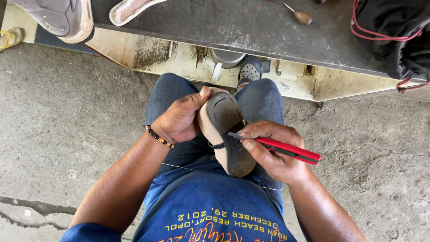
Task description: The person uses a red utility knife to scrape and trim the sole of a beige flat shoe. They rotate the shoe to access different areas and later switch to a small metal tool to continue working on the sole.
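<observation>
Bare concrete floor (67, 134) lies open on both sides of the knees, so either hand could swing outward freely. Ahead, the dark worktop (233, 22) edge blocks forward reach, with a metal pot (226, 57) tucked beneath it. On the worktop, a grey shoe (58, 18), an awl (301, 16) and a black bag (394, 31) crowd its surface.

Dark workbench (251, 27), awl (301, 15), black bag (394, 31), shoe (62, 18)

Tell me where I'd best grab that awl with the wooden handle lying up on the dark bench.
Probably by the rounded wooden handle of the awl, coming down from above. It lies flat on the dark bench with its thin metal point aimed up and left, so the bulbous brown end is the thick, safe part, with bare bench on both sides of it.
</observation>
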